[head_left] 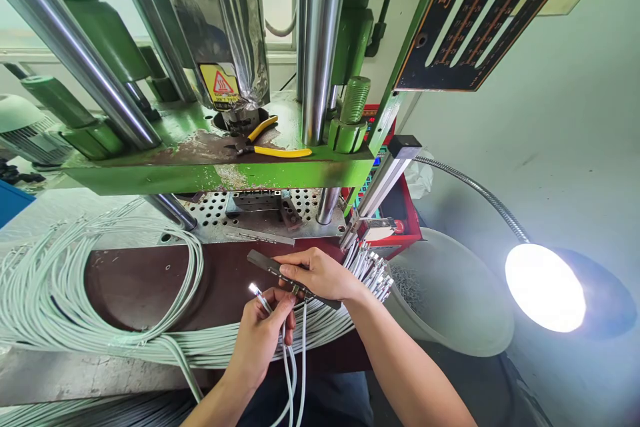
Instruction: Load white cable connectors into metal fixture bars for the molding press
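Note:
My left hand [263,337] is closed on a thin white cable [289,373], its metal plug tip [255,289] pointing up and left. My right hand [320,275] grips a long dark metal bar [263,260], a fixture that lies slanted across the brown work plate [145,287]. Two more white cables hang down from the bar between my hands. A bunch of white cable ends with metal plugs [373,270] fans out just right of my right hand.
A large coil of white cables [60,293] covers the left of the bench. Above stands a green press [220,170] with steel columns; yellow-handled pliers [273,147] lie on it. A grey tub [450,300] and a lit gooseneck lamp [545,287] are at right.

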Tool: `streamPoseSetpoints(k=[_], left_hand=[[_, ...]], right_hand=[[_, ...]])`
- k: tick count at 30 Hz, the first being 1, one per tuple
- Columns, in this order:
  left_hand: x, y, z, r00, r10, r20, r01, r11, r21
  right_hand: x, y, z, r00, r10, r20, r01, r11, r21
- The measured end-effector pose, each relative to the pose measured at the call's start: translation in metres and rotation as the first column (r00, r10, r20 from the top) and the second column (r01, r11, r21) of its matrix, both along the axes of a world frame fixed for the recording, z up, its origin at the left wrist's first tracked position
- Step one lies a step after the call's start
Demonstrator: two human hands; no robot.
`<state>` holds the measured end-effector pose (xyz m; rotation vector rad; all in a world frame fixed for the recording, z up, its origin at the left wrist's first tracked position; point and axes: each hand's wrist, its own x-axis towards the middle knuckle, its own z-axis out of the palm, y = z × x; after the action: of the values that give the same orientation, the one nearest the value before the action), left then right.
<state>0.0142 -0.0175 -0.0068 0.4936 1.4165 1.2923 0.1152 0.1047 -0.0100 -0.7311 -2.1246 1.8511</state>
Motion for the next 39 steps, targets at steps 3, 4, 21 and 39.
streamPoseSetpoints(k=[3,4,21,39], left_hand=[[0.002,0.001,0.002,0.999,0.02,-0.032,-0.021,0.999,-0.034],[0.002,0.002,0.003,0.999,0.026,-0.039,-0.028,0.998,-0.048],[-0.003,0.001,0.001,0.962,0.049,0.269,-0.063,0.997,0.044],[-0.013,-0.002,0.003,0.971,0.037,0.238,-0.041,0.999,0.011]], right_hand=[[-0.002,-0.003,0.002,0.999,-0.032,0.018,0.031,0.999,0.044],[-0.002,-0.003,0.003,0.999,-0.044,0.027,0.042,0.997,0.064],[0.004,0.009,-0.001,0.994,-0.103,-0.031,0.104,0.993,0.055],[0.005,0.011,-0.001,0.997,-0.073,-0.03,0.075,0.995,0.06]])
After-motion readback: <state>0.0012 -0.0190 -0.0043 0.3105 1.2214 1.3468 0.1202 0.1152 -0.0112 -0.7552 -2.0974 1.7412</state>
